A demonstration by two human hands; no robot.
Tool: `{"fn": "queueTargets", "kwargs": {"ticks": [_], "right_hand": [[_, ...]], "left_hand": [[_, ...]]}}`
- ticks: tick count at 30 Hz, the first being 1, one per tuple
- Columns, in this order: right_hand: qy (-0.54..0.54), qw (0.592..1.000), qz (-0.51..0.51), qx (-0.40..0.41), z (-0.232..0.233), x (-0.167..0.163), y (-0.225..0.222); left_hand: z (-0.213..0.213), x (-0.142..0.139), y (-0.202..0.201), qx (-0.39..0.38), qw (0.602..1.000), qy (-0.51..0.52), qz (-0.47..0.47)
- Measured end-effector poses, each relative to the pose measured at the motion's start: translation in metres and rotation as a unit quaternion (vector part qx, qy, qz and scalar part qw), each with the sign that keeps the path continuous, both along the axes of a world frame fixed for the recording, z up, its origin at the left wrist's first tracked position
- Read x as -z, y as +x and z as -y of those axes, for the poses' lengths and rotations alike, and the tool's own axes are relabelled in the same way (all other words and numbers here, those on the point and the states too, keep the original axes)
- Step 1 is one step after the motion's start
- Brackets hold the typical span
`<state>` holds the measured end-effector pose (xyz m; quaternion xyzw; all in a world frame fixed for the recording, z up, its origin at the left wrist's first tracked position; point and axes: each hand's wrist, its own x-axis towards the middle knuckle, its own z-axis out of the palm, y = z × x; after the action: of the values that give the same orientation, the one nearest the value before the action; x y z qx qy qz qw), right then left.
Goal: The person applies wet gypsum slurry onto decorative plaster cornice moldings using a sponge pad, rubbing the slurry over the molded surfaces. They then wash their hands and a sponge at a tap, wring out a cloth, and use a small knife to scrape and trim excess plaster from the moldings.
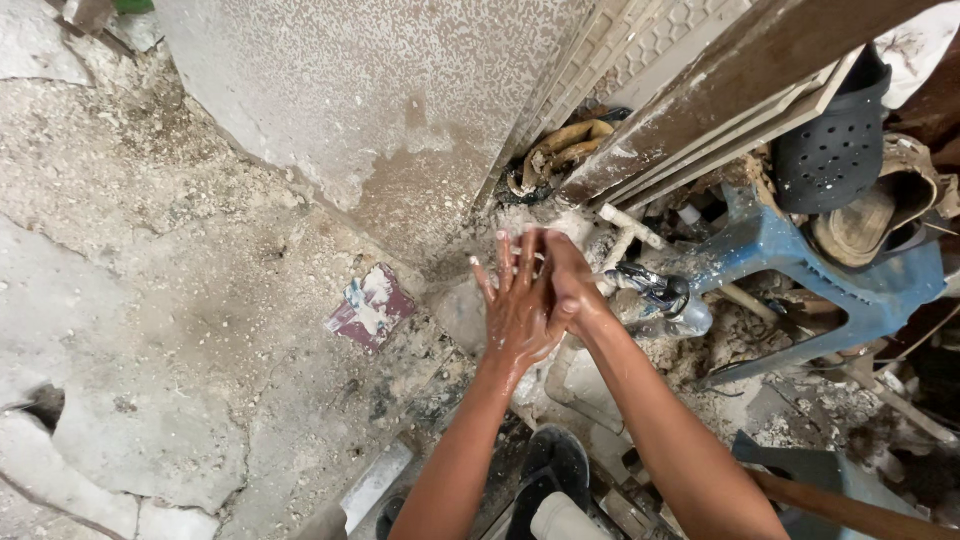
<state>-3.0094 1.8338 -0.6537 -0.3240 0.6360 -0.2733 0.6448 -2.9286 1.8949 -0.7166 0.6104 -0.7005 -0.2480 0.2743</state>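
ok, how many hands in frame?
2. The left hand is at centre, fingers spread and pointing up. The right hand is pressed against it from the right, in front of the metal tap. No other person's hands show.

Both forearms are bare with no sleeves, watch or rings showing, and the wet, glistening left hand (517, 312) and right hand (568, 283) wear no gloves, fingernails short and pale.
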Motion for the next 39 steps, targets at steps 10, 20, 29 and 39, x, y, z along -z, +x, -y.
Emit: {"fn": "queueTargets", "kwargs": {"ticks": [10,20,29,39], "right_hand": [[-0.080,0.995,0.026,0.043,-0.001,0.054,-0.022],[-0.125,0.981,0.144,0.032,-0.003,0.031,-0.014],[-0.159,0.984,-0.044,-0.069,-0.019,-0.011,0.011],[-0.218,0.970,0.090,0.050,0.022,0.052,0.025]], "left_hand": [[-0.012,-0.003,-0.003,-0.039,0.997,-0.017,-0.064],[0.005,0.002,0.001,-0.072,0.993,-0.031,-0.089],[0.033,0.008,-0.014,-0.132,0.921,0.045,-0.364],[-0.027,-0.084,-0.049,-0.209,0.869,0.026,-0.448]]}}
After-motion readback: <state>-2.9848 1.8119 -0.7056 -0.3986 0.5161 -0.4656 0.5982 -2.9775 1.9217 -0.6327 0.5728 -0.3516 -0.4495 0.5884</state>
